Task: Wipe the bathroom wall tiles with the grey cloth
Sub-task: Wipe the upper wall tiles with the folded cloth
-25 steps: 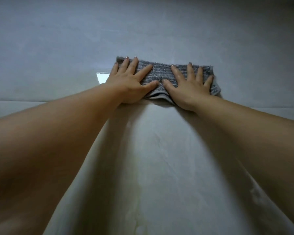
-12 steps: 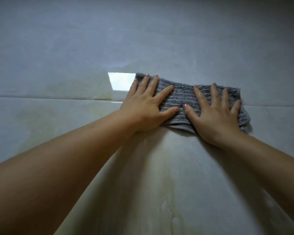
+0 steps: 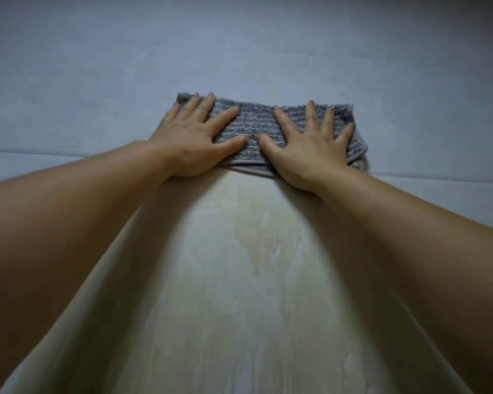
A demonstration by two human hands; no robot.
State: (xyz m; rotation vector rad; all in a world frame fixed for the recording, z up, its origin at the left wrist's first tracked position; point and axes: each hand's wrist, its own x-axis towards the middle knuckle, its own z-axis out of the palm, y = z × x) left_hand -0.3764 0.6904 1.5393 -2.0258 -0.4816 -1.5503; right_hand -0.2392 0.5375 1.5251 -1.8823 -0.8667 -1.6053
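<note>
A grey ribbed cloth (image 3: 254, 123), folded into a wide strip, lies flat against the pale wall tile (image 3: 239, 46). My left hand (image 3: 194, 140) presses its left half with the fingers spread. My right hand (image 3: 310, 146) presses its right half the same way, thumb close to the left thumb. The cloth sits just above the horizontal tile joint (image 3: 40, 150), and its lower edge hangs slightly loose by my right wrist. Both bare forearms reach up from the bottom corners.
The lower tile (image 3: 254, 280) between my arms shows yellowish stains and faint streaks. The joint line continues to the right (image 3: 439, 179). Only plain wall surrounds the cloth.
Half a second ago the cloth lay across the tile joint beside a bright reflection. Both hands have since slid it up above the joint, and the reflection is gone.
</note>
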